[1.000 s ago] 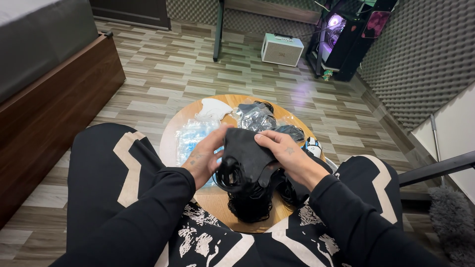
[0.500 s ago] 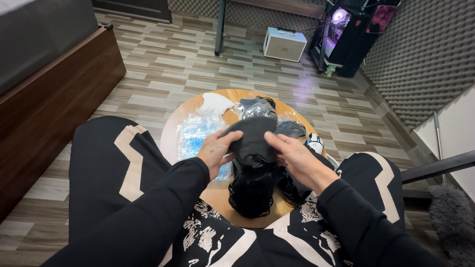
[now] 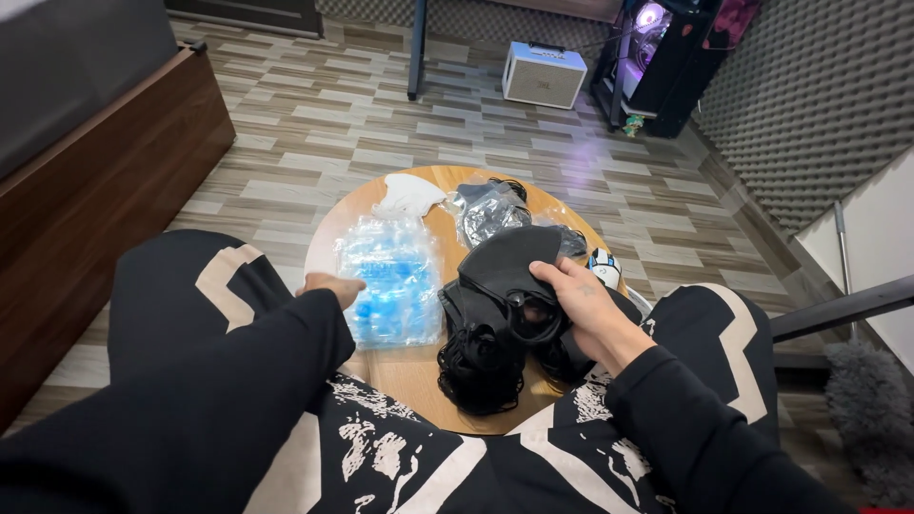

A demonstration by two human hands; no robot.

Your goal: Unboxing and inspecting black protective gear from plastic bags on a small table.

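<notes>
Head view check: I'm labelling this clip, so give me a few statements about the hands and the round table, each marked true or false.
1. The right hand holds a black face mask. True.
2. The left hand grips the same mask. False: it is off the mask, beside the clear plastic pack of blue items.
3. The round wooden table is bare. False: masks and packs lie on it.
4. A white mask lies at the table's far edge. True.

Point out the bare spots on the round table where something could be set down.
The round wooden table shows bare wood along its near edge, between the blue plastic pack and the black mask pile. A thin strip runs along the left rim. The far and right parts are crowded: white mask, clear bag, right hand holding a black mask.
</notes>
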